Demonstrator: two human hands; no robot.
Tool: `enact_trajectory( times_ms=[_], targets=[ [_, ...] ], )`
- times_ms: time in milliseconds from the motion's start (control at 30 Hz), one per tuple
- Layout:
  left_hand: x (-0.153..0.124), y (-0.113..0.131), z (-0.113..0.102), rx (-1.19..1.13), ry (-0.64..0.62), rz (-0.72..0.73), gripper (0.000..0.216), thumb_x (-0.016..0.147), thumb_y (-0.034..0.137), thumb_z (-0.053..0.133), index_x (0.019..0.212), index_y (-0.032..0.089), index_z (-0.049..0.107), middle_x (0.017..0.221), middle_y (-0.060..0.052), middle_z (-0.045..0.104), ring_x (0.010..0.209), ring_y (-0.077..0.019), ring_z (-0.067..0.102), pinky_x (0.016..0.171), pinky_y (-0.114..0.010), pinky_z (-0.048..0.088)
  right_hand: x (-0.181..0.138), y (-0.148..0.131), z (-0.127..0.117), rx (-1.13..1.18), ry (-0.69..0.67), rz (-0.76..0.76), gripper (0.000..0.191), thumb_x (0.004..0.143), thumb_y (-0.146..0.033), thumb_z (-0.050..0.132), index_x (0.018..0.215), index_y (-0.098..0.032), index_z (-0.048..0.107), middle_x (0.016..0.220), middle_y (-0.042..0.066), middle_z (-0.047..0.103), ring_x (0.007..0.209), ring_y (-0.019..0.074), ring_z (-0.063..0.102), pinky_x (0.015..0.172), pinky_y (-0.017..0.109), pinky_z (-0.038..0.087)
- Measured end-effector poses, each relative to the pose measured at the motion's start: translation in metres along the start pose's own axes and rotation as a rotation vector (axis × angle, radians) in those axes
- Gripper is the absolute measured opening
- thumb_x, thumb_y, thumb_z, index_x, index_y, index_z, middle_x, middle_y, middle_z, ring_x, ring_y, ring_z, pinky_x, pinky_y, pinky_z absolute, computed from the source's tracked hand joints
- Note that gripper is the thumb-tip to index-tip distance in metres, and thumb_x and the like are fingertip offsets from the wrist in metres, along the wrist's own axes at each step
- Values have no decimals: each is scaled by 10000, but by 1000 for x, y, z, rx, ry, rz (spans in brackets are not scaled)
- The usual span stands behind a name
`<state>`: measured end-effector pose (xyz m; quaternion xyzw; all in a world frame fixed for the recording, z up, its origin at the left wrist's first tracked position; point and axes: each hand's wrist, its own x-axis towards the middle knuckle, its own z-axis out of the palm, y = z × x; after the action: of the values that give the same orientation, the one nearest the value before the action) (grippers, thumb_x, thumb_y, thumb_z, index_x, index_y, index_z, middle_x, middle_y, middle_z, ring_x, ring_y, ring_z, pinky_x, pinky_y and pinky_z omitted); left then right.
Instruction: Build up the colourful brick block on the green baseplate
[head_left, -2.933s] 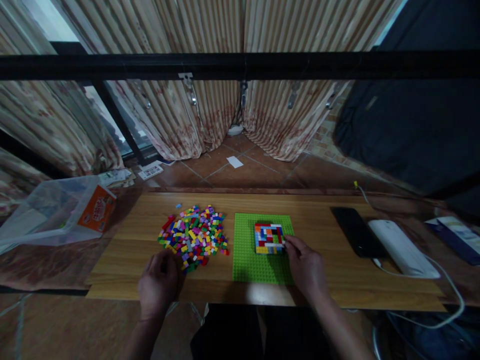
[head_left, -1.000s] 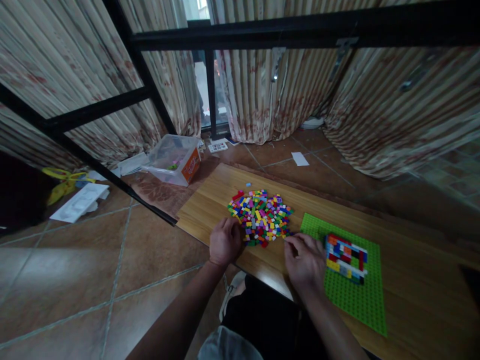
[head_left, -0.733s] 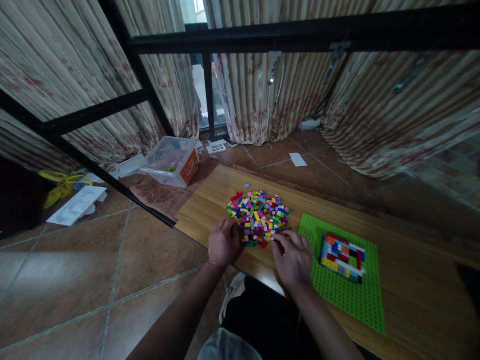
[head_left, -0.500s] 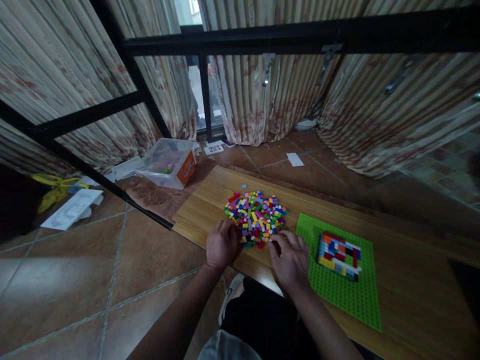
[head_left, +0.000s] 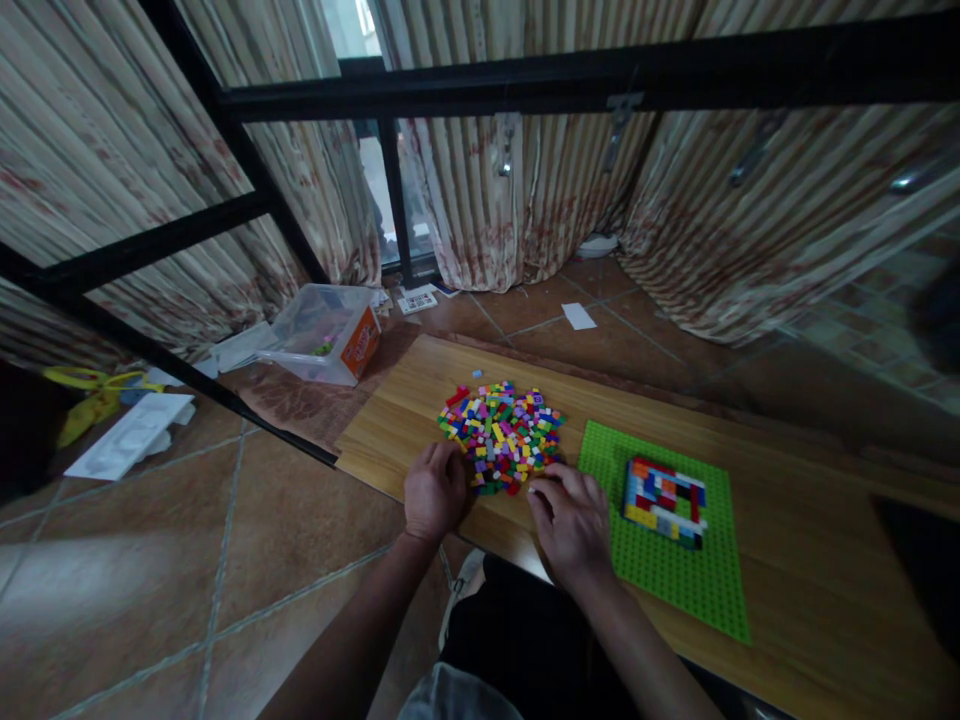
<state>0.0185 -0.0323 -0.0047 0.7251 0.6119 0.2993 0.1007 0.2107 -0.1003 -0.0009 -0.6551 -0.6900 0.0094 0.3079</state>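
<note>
A heap of small coloured bricks [head_left: 500, 434] lies on the wooden board [head_left: 787, 580]. My left hand [head_left: 433, 490] rests on the board at the heap's near left edge, fingers curled, with nothing visible in it. My right hand [head_left: 568, 518] lies at the heap's near right edge with its fingertips touching the bricks there, fingers bent; what they pinch, if anything, is hidden. To the right sits a green baseplate [head_left: 675, 580] carrying a flat multicoloured brick build [head_left: 664, 488].
A clear plastic box with an orange label [head_left: 324, 334] stands on the tiled floor left of the board. Papers [head_left: 127, 437] and a yellow object [head_left: 82, 400] lie further left. Black metal bars [head_left: 525, 85] and curtains [head_left: 525, 190] rise behind. A dark object [head_left: 919, 560] sits far right.
My right hand left the brick build on the baseplate and moved left to the heap's near right edge. The view swung left. My left hand stayed by the heap.
</note>
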Motion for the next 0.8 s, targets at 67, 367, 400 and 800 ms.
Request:
enact_trajectory(
  times_ms=[67,367,400,800],
  targets=[
    [0,0,0,-5,0,2,154,891,213,466,901,215,620,838,-31,631,793,-157,609,713,-248,444,-3,-2,-4,55,29,8,189,916,-246,488,910,-219,675,1045,69,632,944,225,526,849,378,393],
    [4,-3,0,25,22,18,124,872,237,503,881,213,625,872,-34,660,812,-165,625,699,-243,439,-26,4,-54,404,37,419,193,902,-353,509,914,-231,659,859,26,718,768,179,670,702,287,505],
    [5,-3,0,25,28,18,123,869,240,508,887,212,627,875,-33,662,814,-165,626,697,-243,438,-32,9,-60,436,54,468,198,885,-375,534,910,-229,666,863,29,723,770,183,674,691,285,510],
    [9,-1,0,61,32,-32,133,844,247,519,883,204,639,872,-31,669,773,-167,621,651,-248,422,-63,99,-89,468,431,885,294,677,-438,721,811,-178,690,779,57,721,709,203,663,656,317,511]
  ],
)
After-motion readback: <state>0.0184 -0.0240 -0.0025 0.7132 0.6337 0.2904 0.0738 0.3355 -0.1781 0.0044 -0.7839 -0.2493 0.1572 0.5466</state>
